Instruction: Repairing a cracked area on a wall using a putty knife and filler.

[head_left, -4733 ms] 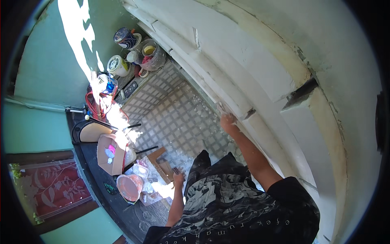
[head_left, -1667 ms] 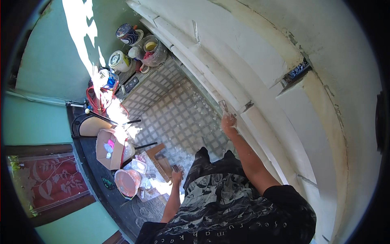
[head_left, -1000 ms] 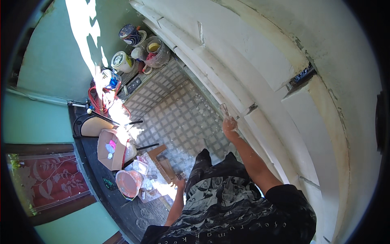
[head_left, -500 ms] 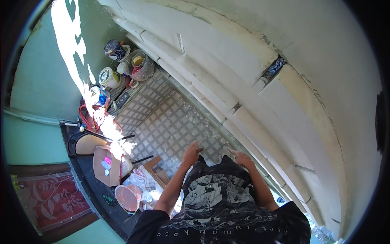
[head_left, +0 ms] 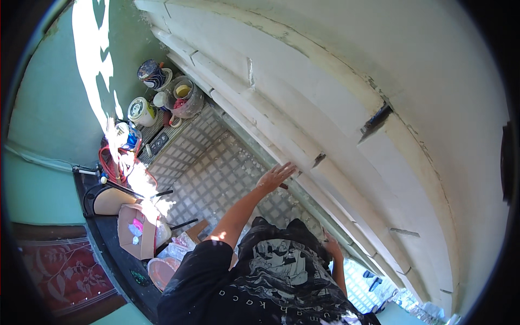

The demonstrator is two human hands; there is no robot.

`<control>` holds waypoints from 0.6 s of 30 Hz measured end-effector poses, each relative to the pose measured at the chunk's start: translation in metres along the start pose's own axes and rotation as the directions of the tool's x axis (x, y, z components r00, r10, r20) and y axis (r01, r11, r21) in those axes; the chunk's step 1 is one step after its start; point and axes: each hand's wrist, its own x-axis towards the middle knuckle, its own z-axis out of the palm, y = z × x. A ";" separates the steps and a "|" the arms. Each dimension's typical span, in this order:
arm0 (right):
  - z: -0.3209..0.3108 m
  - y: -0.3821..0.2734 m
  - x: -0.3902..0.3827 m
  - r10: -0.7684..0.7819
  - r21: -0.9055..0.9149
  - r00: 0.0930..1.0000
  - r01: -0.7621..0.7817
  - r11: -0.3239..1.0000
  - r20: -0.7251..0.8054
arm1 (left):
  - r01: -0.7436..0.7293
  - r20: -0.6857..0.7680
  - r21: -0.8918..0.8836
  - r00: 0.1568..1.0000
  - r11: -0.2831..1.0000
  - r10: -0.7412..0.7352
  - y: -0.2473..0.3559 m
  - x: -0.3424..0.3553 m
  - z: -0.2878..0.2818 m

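Note:
My left hand (head_left: 277,176) reaches forward with its fingers stretched out and nothing in it. Its fingertips are at the lower edge of the stepped white wall moulding (head_left: 303,172); whether they touch it I cannot tell. Close by my right side, near the wall's foot, is my right hand (head_left: 332,246), small in view and with its fingers partly hidden. Two narrow slots break the moulding: a larger dark slot (head_left: 376,122) higher up and a small gap (head_left: 319,159) just right of my left hand.
White crumbs lie on the patterned tile floor (head_left: 216,179). At the far left stand paint cans (head_left: 142,112) and a clear bucket (head_left: 188,105), with a red hose (head_left: 108,165) nearer. A cardboard box (head_left: 145,244) and a pinkish bucket (head_left: 161,271) sit at my left.
My left hand has moved forward and right, from above the floor to the moulding. My right hand has drawn back beside my body. The view has shifted slightly.

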 end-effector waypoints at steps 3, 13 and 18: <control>0.016 -0.004 -0.002 -0.002 0.028 1.000 0.002 1.000 -0.003 | -0.102 0.025 0.064 0.995 0.993 0.100 -0.024 0.000 -0.002; 0.075 -0.023 -0.002 0.153 0.096 0.988 -0.149 0.984 -0.030 | -0.005 -0.185 -0.136 0.983 0.991 -0.021 -0.109 -0.018 0.016; 0.076 -0.062 -0.026 0.138 0.242 0.985 -0.110 0.964 -0.105 | 0.672 -0.036 -0.390 0.673 0.630 -0.739 -0.121 -0.039 0.035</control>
